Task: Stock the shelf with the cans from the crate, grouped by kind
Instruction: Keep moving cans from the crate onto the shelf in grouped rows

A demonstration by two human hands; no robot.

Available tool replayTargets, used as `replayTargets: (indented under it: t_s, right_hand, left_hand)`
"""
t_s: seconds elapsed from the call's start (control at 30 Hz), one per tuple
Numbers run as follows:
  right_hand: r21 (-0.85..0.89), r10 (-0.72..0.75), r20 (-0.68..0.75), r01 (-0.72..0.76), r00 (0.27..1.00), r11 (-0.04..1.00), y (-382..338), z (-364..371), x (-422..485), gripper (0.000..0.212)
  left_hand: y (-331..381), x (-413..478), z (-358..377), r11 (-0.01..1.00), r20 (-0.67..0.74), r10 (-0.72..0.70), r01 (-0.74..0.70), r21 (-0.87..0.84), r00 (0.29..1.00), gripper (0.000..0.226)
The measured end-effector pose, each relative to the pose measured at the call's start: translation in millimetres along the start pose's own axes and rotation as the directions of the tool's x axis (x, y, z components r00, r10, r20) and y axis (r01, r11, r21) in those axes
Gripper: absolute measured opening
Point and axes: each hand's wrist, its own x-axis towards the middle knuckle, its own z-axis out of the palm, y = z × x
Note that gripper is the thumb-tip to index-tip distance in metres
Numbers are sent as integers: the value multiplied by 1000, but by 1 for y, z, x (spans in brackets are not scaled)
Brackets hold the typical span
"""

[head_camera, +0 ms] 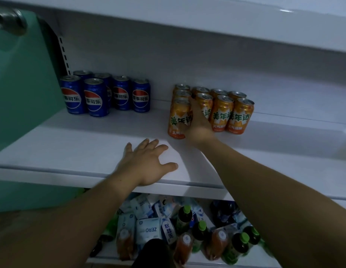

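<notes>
Both forearms are stretching up from the bottom edge toward the shelf [81, 144]; my right hand [199, 128] is wrapping its fingers [193, 105] round the front orange can [178, 120], thumb lying across the label, though blur is softening the grip; that can is standing upright at the left front corner of the orange cans [232, 115], touching its neighbours, so I am judging that it is being seated into its own kind's block rather than lifted out. My left hand [147, 163] is lying flat on the shelf near the front lip, fingers released and spread, holding nothing; it is probably bracing me while the other arm is reaching deep. Well apart to the left, the blue cans [102, 95] are forming their own cluster beside the green panel [23, 84]; the gap is marking off the two kinds. Below the shelf, bottles and cartons [168, 227] are lying in a jumble; the crate is sitting outside my view.
</notes>
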Motion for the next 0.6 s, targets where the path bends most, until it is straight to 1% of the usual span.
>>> replayTargets:
  t_s: [0.13,0.17,0.27,0.33,0.37,0.43,0.47,0.53,0.6]
  right_hand:
    - [-93,18,42,-14,999,996,-4,-5,-5,87]
    - [-109,12,46,-7,999,994,-3,-8,-8,85]
    - [-211,18,47,-8,999,978,3,-38,-25,67]
    - [-283,65,18,-57,998,957,13,-70,-37,59]
    - [-312,88,-10,-87,996,946,20,-87,-44,57]
    - [-355,171,-79,-188,982,916,36,-122,-63,64]
    - [-375,226,-116,-253,967,892,45,-140,-75,70]
    - [-390,315,-185,-363,931,846,67,-173,-103,75]
    - [-390,379,-257,-454,889,801,90,-203,-138,76]
  left_hand:
    - [-2,1,0,1000,12,-10,10,-6,1000,79]
    - [-3,1,0,1000,24,-15,15,-7,1000,79]
    - [-4,1,-8,998,69,-54,55,-20,996,79]
    - [6,2,-17,995,84,-71,76,-58,994,82]
    - [17,3,-23,992,92,-52,62,-105,994,85]
    - [52,5,-29,973,92,49,-27,-229,995,92]
    - [74,5,-30,963,82,123,-99,-252,989,92]
    - [123,-2,-28,938,47,287,-270,-219,957,82]
    - [172,-16,-21,885,43,434,-417,-205,900,73]
